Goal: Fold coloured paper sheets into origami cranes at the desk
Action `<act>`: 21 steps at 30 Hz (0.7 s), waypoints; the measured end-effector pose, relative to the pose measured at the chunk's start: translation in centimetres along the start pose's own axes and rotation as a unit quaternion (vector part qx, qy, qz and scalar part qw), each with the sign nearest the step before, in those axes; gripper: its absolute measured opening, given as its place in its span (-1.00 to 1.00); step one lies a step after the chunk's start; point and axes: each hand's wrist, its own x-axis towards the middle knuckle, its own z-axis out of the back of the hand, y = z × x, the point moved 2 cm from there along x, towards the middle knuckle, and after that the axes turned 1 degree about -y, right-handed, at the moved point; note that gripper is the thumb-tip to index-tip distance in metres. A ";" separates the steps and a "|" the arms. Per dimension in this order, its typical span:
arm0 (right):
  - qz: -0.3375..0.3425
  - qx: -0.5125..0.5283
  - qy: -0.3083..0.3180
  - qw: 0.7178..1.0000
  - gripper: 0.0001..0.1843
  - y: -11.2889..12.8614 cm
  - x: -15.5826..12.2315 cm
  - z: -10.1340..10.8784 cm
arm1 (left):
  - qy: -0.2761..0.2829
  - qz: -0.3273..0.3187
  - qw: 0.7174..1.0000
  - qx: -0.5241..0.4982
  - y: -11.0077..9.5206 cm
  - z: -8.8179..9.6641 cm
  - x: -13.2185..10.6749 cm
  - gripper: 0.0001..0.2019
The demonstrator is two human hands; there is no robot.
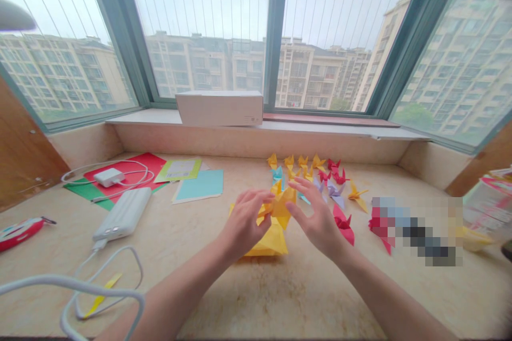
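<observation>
Two bare hands at a piece of folded yellow paper, above the worktop, midway between its left and right ends.
The left hand pinches the paper's left side between thumb and fingers; the right hand has its fingers spread at the other side, and whether they touch it I cannot tell. Flat yellow paper lies just below, towards the near edge; finished paper birds stand beyond, nearer the far edge. For good work here, I'd keep the left pinch light but steady, close to the crease, and let the right fingertips ease the points evenly, since thin paper probably creases or tears if tugged. Keeping the wrists clear of the red bird seems wise.
</observation>
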 end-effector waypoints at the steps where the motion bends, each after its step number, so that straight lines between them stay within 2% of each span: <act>1: 0.034 -0.044 0.006 0.998 -0.59 0.3 -0.1 -0.1 | 0.009 -0.036 0.999 0.029 0.0 0.0 0.0 -0.62; 3: 0.093 -0.113 0.019 0.989 -0.61 0.7 -0.3 -0.2 | 0.016 -0.084 0.994 0.063 -0.1 0.1 0.0 -0.65; 6: 0.143 -0.162 0.016 0.976 -0.71 0.8 -0.4 -0.1 | 0.006 -0.107 0.991 0.080 -0.3 0.2 0.0 -0.68; 8: 0.163 -0.168 0.015 0.972 -0.80 0.7 -0.3 0.0 | -0.002 -0.108 0.990 0.086 -0.3 0.3 0.0 -0.71; 11: 0.188 -0.158 0.049 0.968 -0.89 0.6 -0.2 0.2 | -0.007 -0.112 0.989 0.092 -0.5 0.4 0.0 -0.78; 16: 0.235 -0.145 0.095 0.956 -0.89 1.2 -0.2 0.5 | 0.010 -0.125 0.986 0.105 -0.5 0.5 0.1 -0.82; 19: 0.250 -0.161 0.088 0.951 -0.87 1.3 -0.3 0.9 | 0.020 -0.137 0.983 0.118 -0.4 0.6 0.2 -0.85; 21: 0.233 -0.150 0.073 0.958 -0.89 1.2 -0.2 0.9 | 0.018 -0.137 0.982 0.127 -0.2 0.7 0.2 -0.85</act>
